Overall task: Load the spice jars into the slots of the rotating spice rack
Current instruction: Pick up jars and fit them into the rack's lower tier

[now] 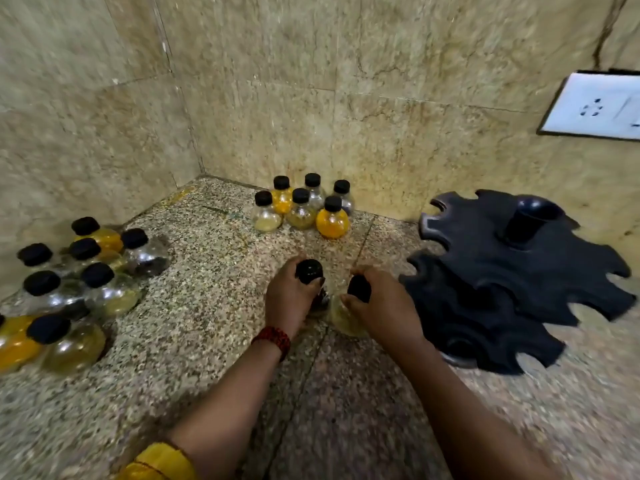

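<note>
Speckled stone counter [214, 341] runs into a corner of beige tiled wall [277, 81], with a wall socket [595, 109] at the upper right. The black two-tier spice rack [519, 271] stands at the right of the frame, and its notched slots show no jars.

Six jars [300, 207] cluster at the centre back, and a larger group [79, 278] sits at the left edge. At centre, the left hand [289, 301] grips the left jar [309, 270] round its neck. Just beside it, the right hand [382, 308] grips the right jar [341, 320], which holds something pale yellow.

These round-bellied clear jars look light, smooth and likely slippery, and possibly breakable. The ribbed cap and narrow neck look like the surest hold.
</note>
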